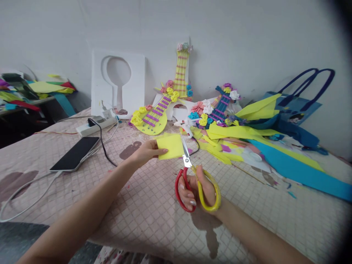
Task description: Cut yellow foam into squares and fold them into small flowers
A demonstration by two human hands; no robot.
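My left hand (150,151) pinches the left edge of a square yellow paper piece (171,146) above the middle of the table. My right hand (199,189) is wrapped in the handles of scissors (187,161), one handle red and the other yellow. The scissor blades point up and away, slightly parted, at the paper's right edge. Just behind the paper lies a white glue gun (184,128). Beyond it stands a yellow paper instrument (154,119) with purple strips and paper flowers.
A phone (75,154) with a white cable and a power strip (96,124) lie at left. A white cut-out board (134,84) leans on the wall. Yellow and blue paper strips (299,168), a thin stick and a blue bag (299,106) are at right.
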